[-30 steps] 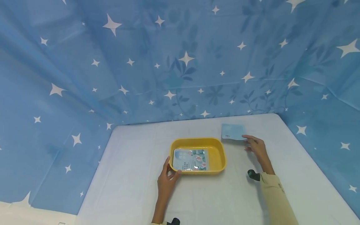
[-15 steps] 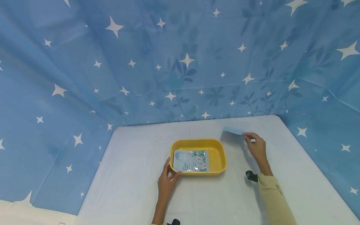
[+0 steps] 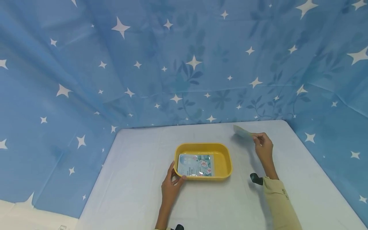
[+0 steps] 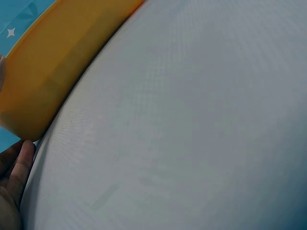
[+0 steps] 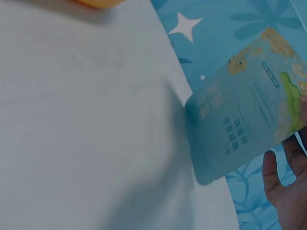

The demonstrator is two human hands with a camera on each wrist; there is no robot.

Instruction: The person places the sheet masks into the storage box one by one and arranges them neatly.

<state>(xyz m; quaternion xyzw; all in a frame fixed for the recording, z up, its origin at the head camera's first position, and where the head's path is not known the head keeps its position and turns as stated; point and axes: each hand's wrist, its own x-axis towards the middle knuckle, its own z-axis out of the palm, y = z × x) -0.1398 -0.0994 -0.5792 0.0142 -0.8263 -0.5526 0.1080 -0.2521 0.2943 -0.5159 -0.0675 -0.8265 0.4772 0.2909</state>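
A yellow plastic tray (image 3: 222,163) stands on the white table, with a flat light-blue face mask packet (image 3: 193,164) printed with pink flowers lying in its left part. My left hand (image 3: 170,189) holds the tray's near left corner, thumb at the front rim and fingers along the left side. Right of the tray, my right hand (image 3: 264,147) pinches a second face mask packet (image 5: 235,120) by its edge, tilted and raised above the table. Green and yellow pictures and lines of print show on its face in the right wrist view. The pinching fingertips are partly hidden there.
The white table (image 3: 132,179) has rounded far corners. Behind it and at both sides hangs a blue curtain (image 3: 161,64) with white stars and leaf prints. A dark wrist device (image 3: 256,179) sits by the right sleeve (image 3: 280,201).
My right hand has lifted the second packet off the far right table area and turned it from lying flat to tilted. The left hand and the tray have stayed in place.
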